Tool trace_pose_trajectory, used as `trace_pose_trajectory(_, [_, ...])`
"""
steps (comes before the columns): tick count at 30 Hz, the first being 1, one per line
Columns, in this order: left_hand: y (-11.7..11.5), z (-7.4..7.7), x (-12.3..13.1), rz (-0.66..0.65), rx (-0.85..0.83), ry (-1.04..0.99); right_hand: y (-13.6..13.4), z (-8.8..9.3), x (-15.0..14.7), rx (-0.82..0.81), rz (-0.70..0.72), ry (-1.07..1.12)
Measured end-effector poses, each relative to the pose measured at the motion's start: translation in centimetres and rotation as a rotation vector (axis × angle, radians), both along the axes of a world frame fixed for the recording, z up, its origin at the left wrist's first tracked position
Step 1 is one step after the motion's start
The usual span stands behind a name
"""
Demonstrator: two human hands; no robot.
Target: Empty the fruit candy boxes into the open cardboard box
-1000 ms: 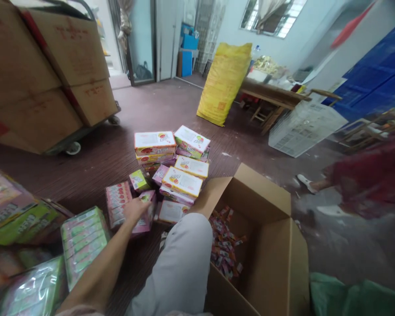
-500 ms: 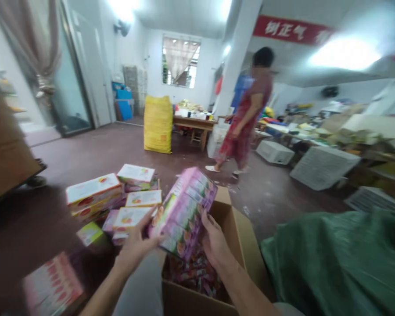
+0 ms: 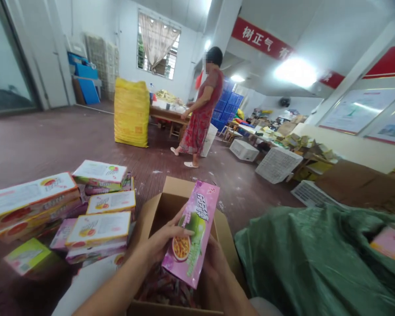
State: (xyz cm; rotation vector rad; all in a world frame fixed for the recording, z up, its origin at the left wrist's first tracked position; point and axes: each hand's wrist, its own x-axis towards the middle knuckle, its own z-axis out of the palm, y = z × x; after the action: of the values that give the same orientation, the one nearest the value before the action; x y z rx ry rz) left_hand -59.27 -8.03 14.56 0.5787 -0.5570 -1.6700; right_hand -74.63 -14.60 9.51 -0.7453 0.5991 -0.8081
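1. Head view: pink box tilted, held over open carton.
2. Left hand: gripping pink box by its left edge, thumb across the printed face.
3. Right hand: against pink box's right side. Fingers hidden behind it, can't tell how far closed.
4. Loose small packets inside carton, blurred.
5. Stacked boxes left of carton, green sheeting right.
6. Co-worker standing beyond, near yellow sack.

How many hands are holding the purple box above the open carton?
2. On the purple box, the left hand grips the left edge, and the right hand is at the right edge, partly hidden.
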Motion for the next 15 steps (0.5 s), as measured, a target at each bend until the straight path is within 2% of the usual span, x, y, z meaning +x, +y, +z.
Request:
trace_pose_trajectory(3, [-1.0, -1.9, 0.4, 0.110, 0.003, 0.030, -0.3, -1.3, 0.5, 0.017, 0.010, 0.108])
trace_pose_trajectory(5, [-1.3, -3.3, 1.0, 0.148, -0.002, 0.002, -0.5, -1.4, 0.7, -0.054, -0.075, 0.264])
trace_pose_trajectory(7, [-1.5, -4.6, 1.7, 0.154, 0.018, -0.055, -0.6, -0.6, 0.6, -0.306, -0.304, 0.523])
trace_pose_trajectory(9, [-1.6, -5.6, 2.4, 0.182, 0.062, -0.159, -0.7, 1.1, 0.5, -0.797, -0.483, 0.787])
trace_pose_trajectory(10, [-1.6, -5.9, 2.8, 0.206, 0.080, -0.225, -0.7, 2.1, 0.5, -1.099, -0.451, 0.888])
trace_pose_trajectory(11, [-1.7, -6.2, 3.1, 0.231, 0.092, -0.291, -0.7, 3.2, 0.6, -1.397, -0.321, 0.959])
trace_pose_trajectory(12, [-1.8, -6.3, 3.4, 0.253, 0.096, -0.352, -0.7, 4.1, 0.9, -1.652, -0.127, 1.010])
trace_pose_trajectory(13, [-1.8, -6.4, 3.6, 0.273, 0.092, -0.407, -0.7, 5.0, 1.2, -1.843, 0.081, 1.058])
trace_pose_trajectory(15, [-1.8, -6.3, 3.9, 0.311, 0.087, -0.513, -0.6, 6.2, 1.8, -2.053, 0.420, 1.162])
